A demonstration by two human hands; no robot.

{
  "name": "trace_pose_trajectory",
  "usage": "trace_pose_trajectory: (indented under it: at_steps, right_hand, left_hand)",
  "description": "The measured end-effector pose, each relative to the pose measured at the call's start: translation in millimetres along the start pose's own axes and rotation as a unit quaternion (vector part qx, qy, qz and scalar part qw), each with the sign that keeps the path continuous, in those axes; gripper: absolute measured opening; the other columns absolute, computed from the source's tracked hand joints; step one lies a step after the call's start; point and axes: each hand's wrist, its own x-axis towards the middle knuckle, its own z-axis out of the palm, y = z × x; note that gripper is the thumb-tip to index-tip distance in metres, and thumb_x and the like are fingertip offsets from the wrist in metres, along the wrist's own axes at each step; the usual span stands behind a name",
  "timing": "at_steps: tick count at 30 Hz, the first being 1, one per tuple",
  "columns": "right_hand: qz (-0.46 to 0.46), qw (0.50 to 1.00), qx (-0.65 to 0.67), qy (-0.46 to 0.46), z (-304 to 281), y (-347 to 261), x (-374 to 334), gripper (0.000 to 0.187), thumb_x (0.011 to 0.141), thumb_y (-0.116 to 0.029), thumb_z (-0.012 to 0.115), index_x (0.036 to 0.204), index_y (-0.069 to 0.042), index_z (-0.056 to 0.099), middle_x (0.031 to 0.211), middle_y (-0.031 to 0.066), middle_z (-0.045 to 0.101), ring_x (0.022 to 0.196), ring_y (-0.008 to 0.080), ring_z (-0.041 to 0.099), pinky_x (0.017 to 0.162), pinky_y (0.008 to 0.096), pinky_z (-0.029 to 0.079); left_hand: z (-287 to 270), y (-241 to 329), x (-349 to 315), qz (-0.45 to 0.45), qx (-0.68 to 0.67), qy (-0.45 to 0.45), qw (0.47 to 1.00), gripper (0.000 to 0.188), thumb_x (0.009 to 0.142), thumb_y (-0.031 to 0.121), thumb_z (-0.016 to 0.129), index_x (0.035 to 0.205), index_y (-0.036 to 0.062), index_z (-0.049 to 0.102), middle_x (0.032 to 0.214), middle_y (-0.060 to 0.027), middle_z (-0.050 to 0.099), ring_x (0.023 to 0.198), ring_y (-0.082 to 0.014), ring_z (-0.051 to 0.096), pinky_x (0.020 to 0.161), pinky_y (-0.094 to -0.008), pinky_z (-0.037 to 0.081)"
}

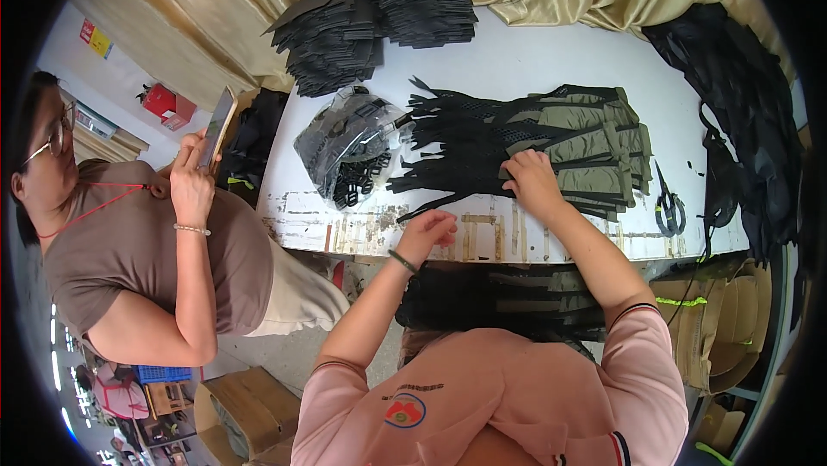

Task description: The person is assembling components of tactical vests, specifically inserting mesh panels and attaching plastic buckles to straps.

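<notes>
A layered stack of olive-green fabric pieces [594, 147] with black mesh and straps lies on the white table, its strap ends fanned to the left. My right hand [531, 180] is on the near part of the stack, its bent fingers gripping a piece where green cloth meets black mesh. Just off the near strap ends, my left hand [429, 235] hovers over the table's front edge with curled fingers; whether anything is inside them is hidden. Left of the straps sits a clear plastic bag [332, 143] with black buckles [366, 180] spilling at its opening.
Black flat pieces [422, 1] are piled at the back left. Black scissors [668, 210] lie to the right, near hanging black fabric [732, 96]. A person [155, 251] stands at the left holding a phone [219, 126]. Cardboard boxes [715, 328] stand below the table at right.
</notes>
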Motion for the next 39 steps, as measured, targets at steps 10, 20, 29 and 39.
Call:
trace_pose_trajectory:
  at_steps: [10, 20, 29, 39]
  right_hand:
    - [-0.021, 0.931, 0.255, -0.26, -42.8, -42.3, -73.0, 0.052, 0.078, -0.027, 0.068, 0.121, -0.003, 0.052, 0.12, 0.0186, 0.053, 0.111, 0.0376, 0.049, 0.094, 0.039, 0.04]
    - [-0.031, 0.902, 0.163, -0.399, 12.6, -44.3, -137.4, 0.105, 0.064, -0.054, 0.073, 0.139, 0.003, 0.025, 0.139, 0.0287, 0.031, 0.129, 0.0376, 0.033, 0.107, 0.0389, 0.028]
    - [0.034, 0.586, 0.507, -0.631, 81.7, -38.0, -130.9, 0.076, 0.082, -0.043, 0.066, 0.135, 0.001, 0.033, 0.131, 0.0132, 0.046, 0.117, 0.0216, 0.044, 0.099, 0.0351, 0.037]
    - [-0.123, 0.823, 0.487, -0.266, 17.8, -82.1, -174.6, 0.131, 0.052, -0.038, 0.088, 0.142, 0.0, 0.002, 0.138, 0.0193, 0.035, 0.126, 0.0307, 0.037, 0.104, 0.0343, 0.029]
  left_hand:
    - [39.2, 20.0, -74.8, -0.058, 0.1, -0.377, 0.919, 0.019, 0.089, 0.019, 0.059, 0.099, 0.0023, 0.061, 0.086, -0.001, 0.061, 0.076, -0.0074, 0.055, 0.069, -0.0232, 0.046]
    - [54.7, -71.9, -147.4, -0.439, -0.177, -0.185, 0.862, 0.061, 0.09, 0.054, 0.045, 0.118, 0.0009, 0.055, 0.101, -0.0087, 0.063, 0.09, -0.0178, 0.059, 0.085, -0.0317, 0.047]
    - [50.0, -137.9, -123.1, -0.419, -0.352, -0.186, 0.816, 0.091, 0.078, 0.071, 0.047, 0.135, 0.0008, 0.036, 0.129, -0.015, 0.048, 0.118, -0.0268, 0.046, 0.102, -0.0399, 0.034]
    - [61.2, -76.3, -119.6, -0.141, -0.045, -0.185, 0.972, 0.091, 0.072, 0.06, 0.064, 0.138, 0.0057, 0.032, 0.138, -0.0129, 0.039, 0.125, -0.0286, 0.039, 0.104, -0.041, 0.031]
